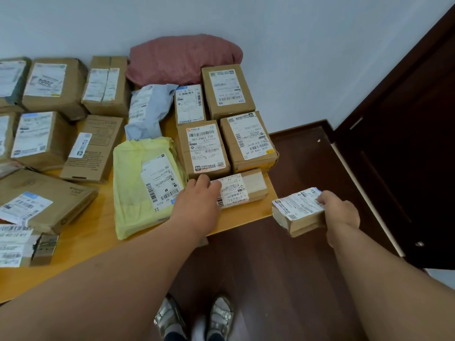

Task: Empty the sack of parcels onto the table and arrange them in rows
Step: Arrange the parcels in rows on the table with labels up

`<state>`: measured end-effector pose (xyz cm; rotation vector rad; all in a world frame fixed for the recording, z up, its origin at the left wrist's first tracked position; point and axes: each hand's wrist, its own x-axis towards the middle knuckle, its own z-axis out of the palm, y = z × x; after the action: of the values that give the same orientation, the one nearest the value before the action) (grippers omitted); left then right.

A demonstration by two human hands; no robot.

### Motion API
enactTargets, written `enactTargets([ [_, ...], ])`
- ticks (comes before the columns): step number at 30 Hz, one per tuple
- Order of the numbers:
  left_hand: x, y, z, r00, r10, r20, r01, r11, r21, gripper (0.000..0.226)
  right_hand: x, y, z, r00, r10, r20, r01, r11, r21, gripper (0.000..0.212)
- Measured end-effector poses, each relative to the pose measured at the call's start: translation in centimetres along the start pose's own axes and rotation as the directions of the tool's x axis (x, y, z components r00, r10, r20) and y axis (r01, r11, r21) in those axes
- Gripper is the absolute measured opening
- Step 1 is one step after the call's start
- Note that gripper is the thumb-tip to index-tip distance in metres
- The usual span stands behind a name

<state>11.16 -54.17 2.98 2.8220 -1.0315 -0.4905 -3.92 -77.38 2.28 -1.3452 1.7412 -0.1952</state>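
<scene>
Off the bench's (246, 219) right corner, the right hand (341, 210) grips a small taped parcel (299, 212) by its end. It looks light and stiff. The left hand (197, 200) rests flat-fingered on a slim parcel (242, 188).

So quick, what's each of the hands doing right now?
Left hand: fingers resting on the flat brown cardboard parcel; grip unclear.
Right hand: holding a small labelled brown parcel off the table.

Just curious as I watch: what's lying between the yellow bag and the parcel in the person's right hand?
In the head view, a flat brown parcel lies there near the table corner, with the left hand resting on it.
</scene>
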Motion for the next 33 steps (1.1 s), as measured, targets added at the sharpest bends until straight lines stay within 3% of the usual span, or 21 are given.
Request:
enactTargets([
  [2,0.0,0.0,-0.2,0.999,-0.031,0.013,0.031,0.999,-0.025,0.035,-0.1,0.3,-0.4,0.998,0.013,0.057,-0.013,1.0,-0.001,0.049],
  [4,0.0,-0.1,-0.3,0.998,-0.06,0.008,0.061,0.997,-0.056,0.032,-0.4,0.4,-0.1,0.965,0.078,0.252,-0.077,0.997,-0.012,0.039],
  [7,-0.1,0.0,-0.6,0.993,-0.116,0.031,0.12,0.981,-0.154,0.032,-1.7,0.2,1.3,0.842,0.168,0.513,-0.128,0.985,-0.114,0.029],
  [11,-0.1,-0.3,-0.7,0.987,-0.153,0.048,0.16,0.947,-0.28,0.026,-3.7,0.0,3.9,0.724,0.151,0.673,-0.106,0.988,-0.108,0.027],
  [14,-0.4,-0.9,-0.5,0.991,-0.133,0.019,0.131,0.924,-0.359,0.026,-4.6,0.5,5.2,0.711,0.144,0.688,-0.136,0.988,-0.066,0.03],
  [17,-1.2,-1.6,-0.5,0.999,-0.04,0.031,0.048,0.937,-0.347,0.047,-5.2,0.7,6.0,0.713,0.146,0.685,-0.156,0.987,-0.048,0.019],
  [20,-2.1,-2.1,-0.3,0.992,0.074,0.107,-0.059,0.988,-0.144,0.085,-5.6,0.7,6.6,0.725,0.137,0.675,-0.091,0.99,-0.104,0.022],
  [22,-2.5,-2.3,0.3,0.985,0.115,0.127,-0.114,0.993,-0.016,0.097,-5.7,0.6,6.8,0.746,0.14,0.651,-0.022,0.982,-0.186,0.027],
  [25,-2.8,-2.3,1.3,0.989,0.11,0.098,-0.116,0.991,0.067,0.097,-5.7,0.3,7.0,0.766,0.133,0.629,0.01,0.976,-0.218,0.03],
  [33,-3.0,-1.9,2.2,0.993,0.113,0.03,-0.114,0.993,0.04,0.084,-5.9,0.1,7.9,0.821,0.094,0.562,-0.057,0.995,-0.084,0.029],
])
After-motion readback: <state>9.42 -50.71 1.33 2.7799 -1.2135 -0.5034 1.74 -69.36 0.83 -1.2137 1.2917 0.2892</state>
